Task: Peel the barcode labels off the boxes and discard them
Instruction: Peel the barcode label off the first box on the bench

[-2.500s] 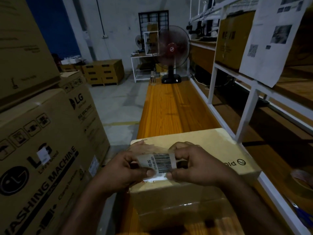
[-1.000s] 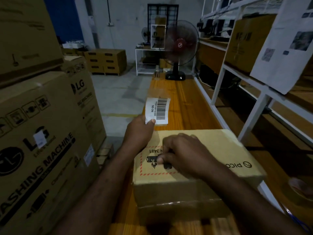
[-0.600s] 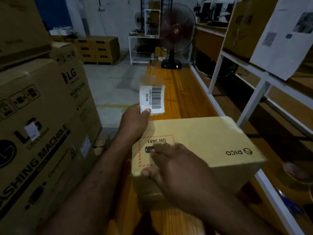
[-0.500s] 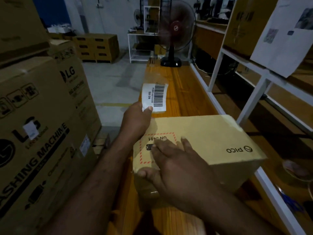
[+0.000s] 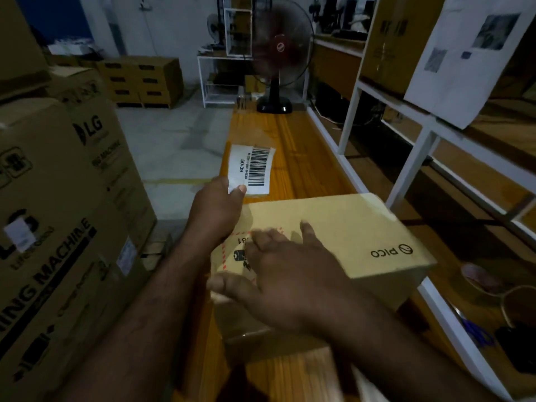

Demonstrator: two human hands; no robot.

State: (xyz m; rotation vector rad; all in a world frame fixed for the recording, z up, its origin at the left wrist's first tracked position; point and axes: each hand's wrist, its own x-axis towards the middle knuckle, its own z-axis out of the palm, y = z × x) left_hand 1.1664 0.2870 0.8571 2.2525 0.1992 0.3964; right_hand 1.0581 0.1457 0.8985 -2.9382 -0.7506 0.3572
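- Tan cardboard box (image 5: 362, 227) with "PICO" printed on top sits right up close on the orange wooden worktop (image 5: 295, 158), turned at a slant to its edge.
- Right-hand grip (image 5: 290, 274) is wide: fingers spread flat on the box top over a red dashed marking, thumb at the near left corner, holding nothing.
- Left-hand grip (image 5: 216, 207), just past the box's far left corner, pinches the white barcode label (image 5: 252, 169) by its lower corner.
- Label's off the box, up in the air over the worktop's left edge, bars and "50/39" facing us.
- Big brown LG washing-machine cartons (image 5: 58, 227) stand stacked on the left.
- White metal shelving (image 5: 403, 181) runs down the right.
- Far end of the worktop: a dark pedestal fan (image 5: 280, 47), blades a blur.
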